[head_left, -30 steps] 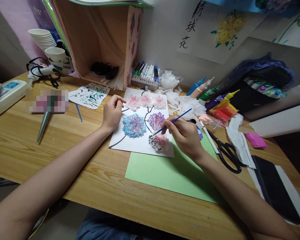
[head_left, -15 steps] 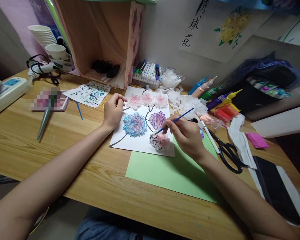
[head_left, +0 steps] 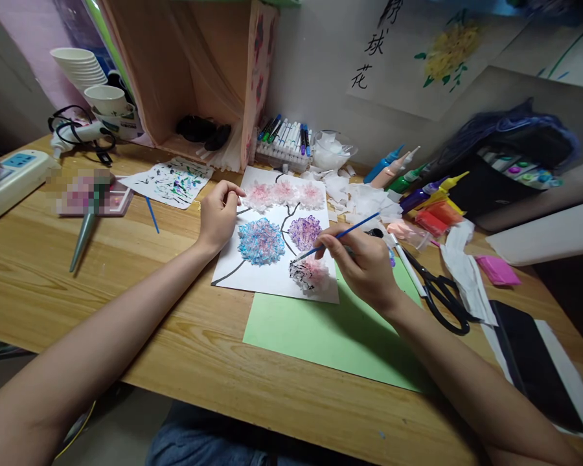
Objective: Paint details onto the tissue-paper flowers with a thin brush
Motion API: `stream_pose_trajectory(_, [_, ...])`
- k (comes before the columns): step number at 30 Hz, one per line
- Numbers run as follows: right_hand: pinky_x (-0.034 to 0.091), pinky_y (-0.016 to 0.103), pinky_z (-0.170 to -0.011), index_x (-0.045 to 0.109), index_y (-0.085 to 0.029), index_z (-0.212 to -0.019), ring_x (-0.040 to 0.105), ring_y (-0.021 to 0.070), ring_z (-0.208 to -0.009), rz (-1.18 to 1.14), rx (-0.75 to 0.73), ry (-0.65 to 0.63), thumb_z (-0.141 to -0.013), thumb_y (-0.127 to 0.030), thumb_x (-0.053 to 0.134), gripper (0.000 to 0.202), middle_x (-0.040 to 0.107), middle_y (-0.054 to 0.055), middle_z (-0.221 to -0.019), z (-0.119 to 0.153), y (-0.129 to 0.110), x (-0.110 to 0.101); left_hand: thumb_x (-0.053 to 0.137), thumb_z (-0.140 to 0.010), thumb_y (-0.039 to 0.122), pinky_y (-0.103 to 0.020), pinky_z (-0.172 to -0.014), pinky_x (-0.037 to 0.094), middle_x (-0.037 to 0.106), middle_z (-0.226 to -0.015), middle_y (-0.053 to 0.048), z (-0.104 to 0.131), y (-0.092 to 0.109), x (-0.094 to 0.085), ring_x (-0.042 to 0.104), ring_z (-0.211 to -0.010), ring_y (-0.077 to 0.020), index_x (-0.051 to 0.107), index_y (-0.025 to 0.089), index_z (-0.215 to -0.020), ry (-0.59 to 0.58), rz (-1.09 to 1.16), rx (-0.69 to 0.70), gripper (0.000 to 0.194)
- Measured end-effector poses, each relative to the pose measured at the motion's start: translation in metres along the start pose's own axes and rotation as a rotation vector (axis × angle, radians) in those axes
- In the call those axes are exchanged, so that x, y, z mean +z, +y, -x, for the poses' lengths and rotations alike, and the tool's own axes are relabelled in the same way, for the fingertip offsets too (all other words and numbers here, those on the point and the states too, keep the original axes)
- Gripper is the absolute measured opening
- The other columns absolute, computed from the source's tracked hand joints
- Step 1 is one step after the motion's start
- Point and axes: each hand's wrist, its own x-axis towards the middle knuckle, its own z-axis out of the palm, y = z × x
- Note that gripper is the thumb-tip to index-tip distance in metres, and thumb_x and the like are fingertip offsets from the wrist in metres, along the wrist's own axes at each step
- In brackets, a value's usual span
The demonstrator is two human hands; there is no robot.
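Observation:
A white paper sheet (head_left: 223, 273) lies before me with raised tissue flowers in pink, blue (head_left: 261, 241) and purple (head_left: 305, 233), joined by black painted stems. My left hand (head_left: 220, 217) is at the sheet's left edge, fingers curled against it beside the pink flowers (head_left: 284, 194). My right hand (head_left: 362, 265) grips a thin blue paintbrush (head_left: 352, 228), slanted down to the left. The brush tip touches or nearly touches the upper left of a lower pink flower (head_left: 315, 275), whose left part carries black strokes.
Green paper (head_left: 320, 343) lies partly beneath the sheet. To the right are black scissors (head_left: 444, 298), paint bottles (head_left: 386, 168) and torn tissue (head_left: 364, 200). At left are a paint-marked sheet (head_left: 172, 181), a second blue stick (head_left: 152, 215) and a power strip (head_left: 17, 184). Markers (head_left: 286, 139) stand behind.
The brush and right hand have shifted very slightly, with the tip still at the black-marked flower. My left hand keeps its place on the sheet. The whole view has moved a little.

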Motion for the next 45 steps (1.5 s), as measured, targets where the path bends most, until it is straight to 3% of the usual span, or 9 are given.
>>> stream_pose_trajectory(5, [0.042, 0.025, -0.053, 0.058, -0.019, -0.075, 0.056, 0.0083, -0.055, -0.065, 0.072, 0.112, -0.093, -0.025, 0.045, 0.023, 0.061, -0.001, -0.064, -0.0017, 0.0023, -0.0092, 0.042, -0.08, 0.01, -0.027, -0.064, 0.04, 0.057, -0.064, 0.001, -0.0002, 0.0007, 0.0002, 0.053, -0.065, -0.013, 0.058, 0.02, -0.072, -0.002, 0.003, -0.002, 0.021])
stream_pose_trajectory(22, [0.042, 0.027, -0.06, 0.049, -0.019, -0.082, 0.05, 0.0128, -0.064, 0.098, -0.309, -0.125, -0.096, -0.026, 0.033, 0.022, 0.055, 0.002, -0.069, -0.0059, 0.0035, -0.0068, 0.042, -0.081, 0.011, -0.027, -0.065, 0.04, 0.057, -0.064, 0.001, -0.0003, 0.001, -0.0002, 0.054, -0.066, -0.0134, 0.058, 0.021, -0.072, -0.004, -0.009, -0.004, 0.021])
stream_pose_trajectory(45, [0.042, 0.026, -0.059, 0.05, -0.02, -0.084, 0.051, 0.0133, -0.067, 0.092, -0.346, -0.143, -0.096, -0.026, 0.036, 0.019, 0.057, 0.003, -0.07, -0.0067, 0.0061, -0.0067, 0.041, -0.08, 0.011, -0.027, -0.065, 0.04, 0.056, -0.064, 0.001, 0.0003, 0.0029, -0.0006, 0.054, -0.066, -0.0139, 0.058, 0.021, -0.071, 0.0, -0.013, -0.007, 0.021])
